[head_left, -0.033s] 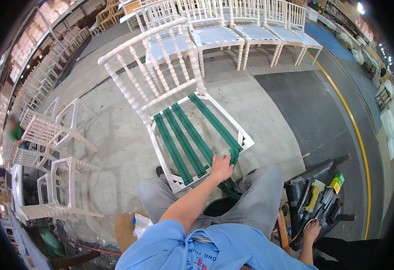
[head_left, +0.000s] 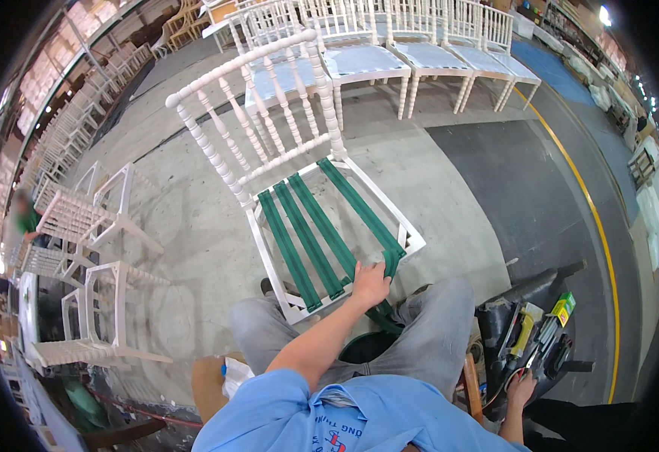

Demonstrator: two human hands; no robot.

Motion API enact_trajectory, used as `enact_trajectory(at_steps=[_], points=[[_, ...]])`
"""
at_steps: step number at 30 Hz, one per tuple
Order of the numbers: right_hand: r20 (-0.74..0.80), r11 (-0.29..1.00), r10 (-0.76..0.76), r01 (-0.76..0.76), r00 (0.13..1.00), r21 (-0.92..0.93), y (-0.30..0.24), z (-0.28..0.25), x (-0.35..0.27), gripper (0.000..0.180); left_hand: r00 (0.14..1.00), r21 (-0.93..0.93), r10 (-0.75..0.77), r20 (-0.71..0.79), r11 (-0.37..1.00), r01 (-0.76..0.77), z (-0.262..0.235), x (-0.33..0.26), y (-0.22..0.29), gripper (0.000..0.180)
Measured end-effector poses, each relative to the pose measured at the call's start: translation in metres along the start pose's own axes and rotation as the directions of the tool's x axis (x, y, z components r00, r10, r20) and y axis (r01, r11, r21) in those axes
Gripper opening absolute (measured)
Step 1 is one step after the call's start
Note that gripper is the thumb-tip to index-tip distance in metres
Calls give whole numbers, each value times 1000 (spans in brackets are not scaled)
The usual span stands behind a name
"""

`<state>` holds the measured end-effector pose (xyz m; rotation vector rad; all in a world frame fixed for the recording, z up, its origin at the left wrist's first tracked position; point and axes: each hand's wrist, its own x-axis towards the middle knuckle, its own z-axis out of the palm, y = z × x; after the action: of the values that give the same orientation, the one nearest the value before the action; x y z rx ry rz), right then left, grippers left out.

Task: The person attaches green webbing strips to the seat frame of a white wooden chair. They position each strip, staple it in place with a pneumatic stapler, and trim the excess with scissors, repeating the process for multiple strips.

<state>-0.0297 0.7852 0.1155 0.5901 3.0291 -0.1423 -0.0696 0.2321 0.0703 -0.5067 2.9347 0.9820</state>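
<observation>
In front of my knees stands a white wooden chair frame [head_left: 412, 242] with a turned-spindle back and an open seat. Several green webbing straps [head_left: 297, 241] run across the seat from back rail to front rail. My left hand [head_left: 371, 285] is closed on the loose green webbing at the front rail, near the right corner; its tail hangs down between my legs. Off to my right, my right hand [head_left: 522, 388] is closed around the handles of a pair of scissors [head_left: 529, 361], blades pointing away over a dark tool-covered surface. Its fingers are partly hidden.
The dark padded stool [head_left: 499, 310] carries a yellow-handled tool [head_left: 525, 331], a green-yellow box [head_left: 563, 307] and other tools. White chairs [head_left: 363, 60] line up ahead. Overturned chair frames [head_left: 111, 301] lie at left, with a person [head_left: 24, 215] beyond them.
My right hand has shifted slightly toward me, and the scissors' blades show more clearly. My left hand stays on the webbing.
</observation>
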Motion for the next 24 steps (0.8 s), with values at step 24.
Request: enact_trajectory(at_steps=[24], points=[[-23, 250, -781, 346, 624, 904, -359, -106, -38, 45, 997, -973, 52, -59, 220, -69, -273, -30, 95, 30]])
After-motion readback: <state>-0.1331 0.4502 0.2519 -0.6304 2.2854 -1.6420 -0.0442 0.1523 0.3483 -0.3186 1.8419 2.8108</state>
